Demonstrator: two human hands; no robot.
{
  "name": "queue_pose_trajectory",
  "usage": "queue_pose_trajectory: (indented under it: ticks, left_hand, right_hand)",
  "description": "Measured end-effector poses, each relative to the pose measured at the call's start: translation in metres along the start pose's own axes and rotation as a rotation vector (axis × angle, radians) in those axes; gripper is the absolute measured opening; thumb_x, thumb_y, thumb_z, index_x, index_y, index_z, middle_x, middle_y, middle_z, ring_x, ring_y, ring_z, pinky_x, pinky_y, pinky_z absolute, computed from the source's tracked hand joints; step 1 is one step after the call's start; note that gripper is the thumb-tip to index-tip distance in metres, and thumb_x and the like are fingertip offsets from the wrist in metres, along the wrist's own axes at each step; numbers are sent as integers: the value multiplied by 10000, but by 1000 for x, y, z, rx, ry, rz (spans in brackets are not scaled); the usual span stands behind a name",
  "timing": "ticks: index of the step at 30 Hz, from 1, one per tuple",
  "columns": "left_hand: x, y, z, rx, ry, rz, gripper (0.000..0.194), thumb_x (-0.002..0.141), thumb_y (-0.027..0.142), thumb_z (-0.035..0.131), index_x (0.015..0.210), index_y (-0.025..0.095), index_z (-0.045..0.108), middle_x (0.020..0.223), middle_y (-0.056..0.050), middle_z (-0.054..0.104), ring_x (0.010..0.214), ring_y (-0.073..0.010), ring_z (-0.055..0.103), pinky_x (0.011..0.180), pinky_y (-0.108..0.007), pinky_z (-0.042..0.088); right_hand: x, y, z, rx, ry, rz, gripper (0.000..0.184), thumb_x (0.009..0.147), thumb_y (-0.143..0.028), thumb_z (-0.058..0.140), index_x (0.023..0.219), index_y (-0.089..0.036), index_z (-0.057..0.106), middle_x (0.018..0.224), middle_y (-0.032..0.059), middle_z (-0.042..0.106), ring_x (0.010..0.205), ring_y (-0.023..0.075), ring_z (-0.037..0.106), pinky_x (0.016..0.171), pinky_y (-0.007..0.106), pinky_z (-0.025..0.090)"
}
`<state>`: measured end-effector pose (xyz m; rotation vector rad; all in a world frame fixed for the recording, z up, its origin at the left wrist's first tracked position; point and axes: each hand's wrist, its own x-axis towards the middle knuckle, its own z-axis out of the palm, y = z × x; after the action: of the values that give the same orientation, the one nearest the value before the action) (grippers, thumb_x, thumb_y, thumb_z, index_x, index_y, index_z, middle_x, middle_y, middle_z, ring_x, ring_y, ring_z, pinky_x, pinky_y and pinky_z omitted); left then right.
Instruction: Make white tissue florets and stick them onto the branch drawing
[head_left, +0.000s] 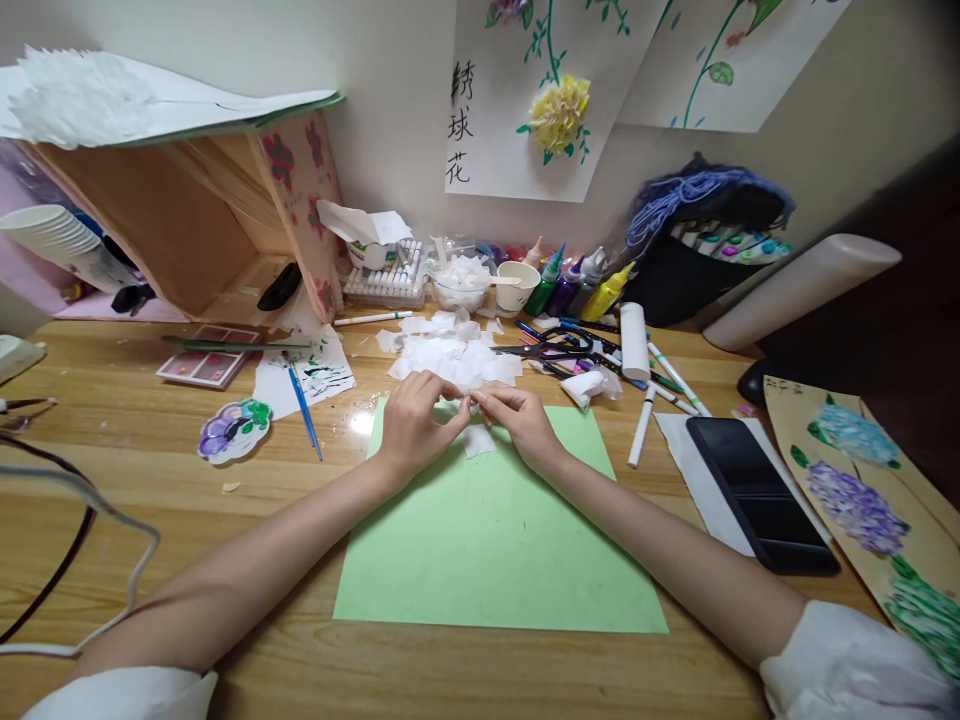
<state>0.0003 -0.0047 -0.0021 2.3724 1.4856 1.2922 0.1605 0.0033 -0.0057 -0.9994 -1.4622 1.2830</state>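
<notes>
Just above the centre of the frame, a small piece of white paper (453, 407), mostly hidden by fingers, sits where the fingertips of both hands meet. The left hand (420, 425) and the right hand (521, 425) each have a narrow grip, thumb and forefinger pinched on it. Directly below them a white slip (478, 441) shows over the upper part of a green sheet (502, 540); whether it joins the pinched piece I cannot tell. Just beyond the hands lies a heap of white paper scraps (450, 358), with black scissors (566, 344) at its right side. Behind these, toward the upper middle, stand a paper cup (516, 290) and a row of paint bottles (581, 290). Left of the sheet, on the worktop (285, 530), are a paint-smeared palette (234, 430) and slim blue brushes (304, 410). At the right of the frame, a black phone (757, 495) lies partly on white paper (694, 470). Flower pictures (517, 150) hang on the wall at the top.
</notes>
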Motion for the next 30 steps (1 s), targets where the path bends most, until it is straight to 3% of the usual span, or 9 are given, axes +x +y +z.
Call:
queue_pose_trajectory:
  ticks: [9,19,30]
  left_hand:
    - [1,-1,1,-52,6,-12,55,776,223,573,733,188,573,713,-12,611,695,-140,532,653,-279,421]
    - [1,0,0,-44,-18,22,74,775,232,575,719,184,569,705,-20,607,690,-146,526,642,-285,417]
    - [2,1,1,-68,-12,65,70,776,224,573,718,191,550,696,-8,598,682,-142,524,642,-284,416]
  right_hand:
    - [-1,3,0,-8,9,-18,173,772,-335,624,821,-210,734,753,24,638,737,142,545,664,270,408]
    - [0,7,0,5,54,7,128,725,-318,671,763,-210,728,745,18,653,735,145,577,665,271,430]
    - [1,7,1,53,86,45,195,666,-372,703,722,-186,714,741,29,652,720,150,577,652,272,436]
